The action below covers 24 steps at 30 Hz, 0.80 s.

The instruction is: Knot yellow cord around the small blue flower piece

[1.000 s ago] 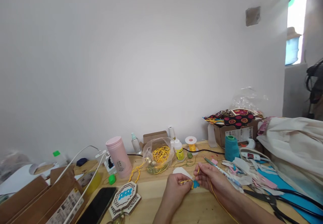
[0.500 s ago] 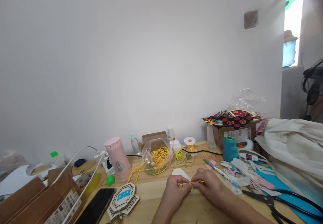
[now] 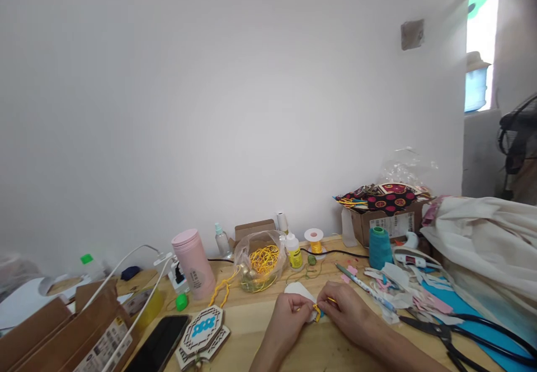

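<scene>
My left hand pinches a yellow cord between thumb and fingertips. Close beside it on the right, my right hand is closed on the same cord, and a short length of it shows between the fingers. The cord is bunched or looped between the two hands; whether it is knotted I cannot tell. Just behind the hands lies a white piece, with a bit of blue visible near its lower edge, partly covered by my fingers. All of this is low over the wooden table.
Left stand a pink tumbler, a black phone and hexagonal wooden ornaments. Behind are a bag of yellow cord, a glue bottle and a cord spool. Right lie a pen, teal thread, scraps and black scissors.
The cord was stretched straight between my hands; now it is gathered into a small loop or bunch there. My fingertips have shifted slightly, and the whole view has moved a little.
</scene>
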Available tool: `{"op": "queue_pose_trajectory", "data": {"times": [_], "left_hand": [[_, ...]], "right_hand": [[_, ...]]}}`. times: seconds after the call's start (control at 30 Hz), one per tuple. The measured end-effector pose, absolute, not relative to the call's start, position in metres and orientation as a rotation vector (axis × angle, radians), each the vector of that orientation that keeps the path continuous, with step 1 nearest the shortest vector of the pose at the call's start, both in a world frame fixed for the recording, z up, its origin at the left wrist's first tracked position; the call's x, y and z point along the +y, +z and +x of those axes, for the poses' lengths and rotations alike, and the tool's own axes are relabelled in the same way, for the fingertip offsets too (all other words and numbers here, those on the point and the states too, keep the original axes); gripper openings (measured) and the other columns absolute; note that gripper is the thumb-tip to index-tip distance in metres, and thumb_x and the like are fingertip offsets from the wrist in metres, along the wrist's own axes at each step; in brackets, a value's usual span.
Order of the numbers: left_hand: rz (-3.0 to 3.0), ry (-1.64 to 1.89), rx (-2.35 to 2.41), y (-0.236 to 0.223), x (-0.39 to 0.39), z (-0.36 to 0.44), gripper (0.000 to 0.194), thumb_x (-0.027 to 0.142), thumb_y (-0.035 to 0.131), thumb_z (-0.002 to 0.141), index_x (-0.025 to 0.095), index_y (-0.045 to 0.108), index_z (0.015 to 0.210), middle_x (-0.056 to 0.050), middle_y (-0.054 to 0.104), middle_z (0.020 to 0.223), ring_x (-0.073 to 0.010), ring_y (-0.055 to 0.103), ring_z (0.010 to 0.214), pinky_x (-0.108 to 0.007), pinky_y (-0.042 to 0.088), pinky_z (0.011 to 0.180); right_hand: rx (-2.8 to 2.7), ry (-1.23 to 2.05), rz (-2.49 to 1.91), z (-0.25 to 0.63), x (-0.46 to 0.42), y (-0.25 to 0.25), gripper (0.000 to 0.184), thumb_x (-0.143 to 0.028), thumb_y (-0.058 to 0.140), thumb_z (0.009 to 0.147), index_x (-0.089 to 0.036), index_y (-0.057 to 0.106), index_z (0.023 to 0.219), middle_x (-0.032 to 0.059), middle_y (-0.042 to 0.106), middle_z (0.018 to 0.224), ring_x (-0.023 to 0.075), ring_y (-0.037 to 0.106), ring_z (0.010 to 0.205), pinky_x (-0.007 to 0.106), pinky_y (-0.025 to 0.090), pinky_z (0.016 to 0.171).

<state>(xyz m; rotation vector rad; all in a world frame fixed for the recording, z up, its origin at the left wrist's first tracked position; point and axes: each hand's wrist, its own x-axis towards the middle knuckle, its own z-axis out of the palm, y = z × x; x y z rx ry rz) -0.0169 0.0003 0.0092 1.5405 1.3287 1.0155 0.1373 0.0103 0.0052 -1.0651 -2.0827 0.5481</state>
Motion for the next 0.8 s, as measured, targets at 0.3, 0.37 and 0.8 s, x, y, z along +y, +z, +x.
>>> {"op": "queue_pose_trajectory", "data": {"times": [0.3,0.37,0.8], "left_hand": [[1.598,0.997,1.404,0.0088,-0.0001,-0.0156,0.019,0.02,0.05,0.059,0.01,0.066,0.057,0.0,0.058,0.05,-0.0118,0.046,0.052,-0.021,0.033,0.05],[1.614,0.999,1.407,0.0087,-0.0003,-0.0155,0.018,0.019,0.05,0.059,0.01,0.065,0.056,0.0,0.057,0.05,-0.0119,0.046,0.052,-0.021,0.033,0.051],[1.59,1.053,1.335,0.0125,-0.0001,-0.0167,0.02,0.023,0.05,0.062,0.009,0.065,0.059,-0.003,0.062,0.055,-0.0138,0.052,0.055,-0.022,0.039,0.053]], "right_hand": [[-2.059,0.562,-1.072,0.1372,0.0089,0.0088,0.015,-0.016,0.041,0.071,-0.017,0.054,0.064,0.0014,0.056,0.068,0.0141,0.05,0.068,0.023,0.035,0.061],[-2.045,0.602,-1.069,0.1371,0.0077,0.0096,0.014,-0.016,0.041,0.07,-0.017,0.054,0.064,0.0012,0.056,0.068,0.0142,0.049,0.069,0.023,0.035,0.061],[-1.937,0.752,-1.062,0.1396,0.0117,0.0129,0.012,-0.02,0.042,0.07,-0.016,0.051,0.063,0.001,0.052,0.067,0.0145,0.047,0.068,0.023,0.035,0.061]]}}
